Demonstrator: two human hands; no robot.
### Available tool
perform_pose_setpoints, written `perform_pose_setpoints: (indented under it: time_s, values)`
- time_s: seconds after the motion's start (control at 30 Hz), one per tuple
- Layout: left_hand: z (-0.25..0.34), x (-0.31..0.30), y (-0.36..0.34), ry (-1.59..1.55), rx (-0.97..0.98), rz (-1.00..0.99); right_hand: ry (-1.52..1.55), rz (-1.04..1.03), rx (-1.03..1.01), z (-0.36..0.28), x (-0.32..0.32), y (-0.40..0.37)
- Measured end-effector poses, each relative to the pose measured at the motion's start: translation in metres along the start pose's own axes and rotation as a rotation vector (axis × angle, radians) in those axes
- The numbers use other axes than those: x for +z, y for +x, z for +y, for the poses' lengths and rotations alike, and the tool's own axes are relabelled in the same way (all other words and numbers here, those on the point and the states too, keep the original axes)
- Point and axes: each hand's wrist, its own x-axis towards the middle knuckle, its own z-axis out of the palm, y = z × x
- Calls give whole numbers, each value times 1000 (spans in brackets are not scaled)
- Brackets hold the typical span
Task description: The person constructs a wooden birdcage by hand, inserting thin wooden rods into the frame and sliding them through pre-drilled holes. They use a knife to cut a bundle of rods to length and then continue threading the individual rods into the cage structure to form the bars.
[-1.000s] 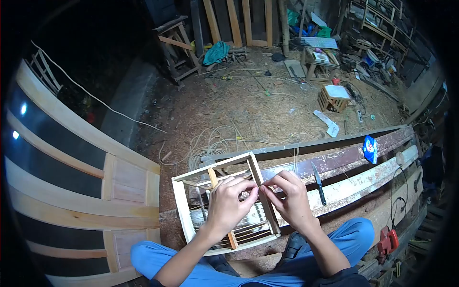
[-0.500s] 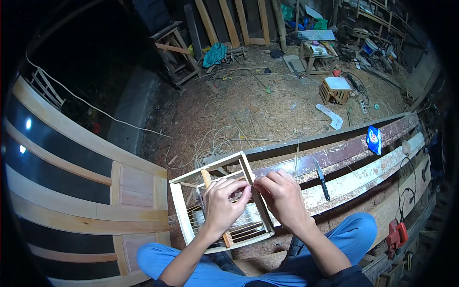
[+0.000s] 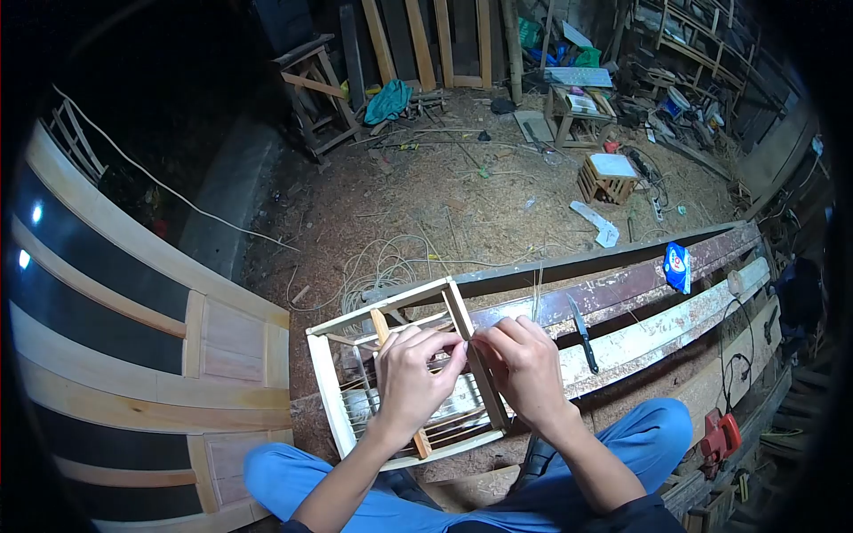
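A pale wooden frame (image 3: 326,391) with thin slats across it lies before my knees, and an orange-brown wooden bar (image 3: 380,327) crosses it. My left hand (image 3: 418,373) is over the frame, thumb and fingertips pinched near its right-hand side. Close beside it, my right hand (image 3: 522,364) pinches at the same spot on the frame's dark right side piece (image 3: 485,382). What lies between the fingertips of either hand is too small to make out. To the right of my right hand a black-handled knife (image 3: 587,345) rests on the planks.
Panelled wooden doors (image 3: 240,342) stand at the left. Long planks (image 3: 640,342) run to the right, with a blue packet (image 3: 677,268) on them and a red power tool (image 3: 720,437) near the lower right. Coiled cord (image 3: 364,274), a slatted crate (image 3: 607,178) and a stool lie beyond.
The camera view has turned slightly, so the surroundings sit further left. Both hands keep nearly the same pinched pose at the frame.
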Motion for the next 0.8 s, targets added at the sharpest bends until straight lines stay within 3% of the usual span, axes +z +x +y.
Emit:
perform_pose_setpoints:
  time_s: [0.5,0.8]
  values:
    - [0,-4,4,30,49,-33,66,85,26,-8,3,-4]
    - [-4,-8,3,3,84,-100,188,-52,3,18,-11,13]
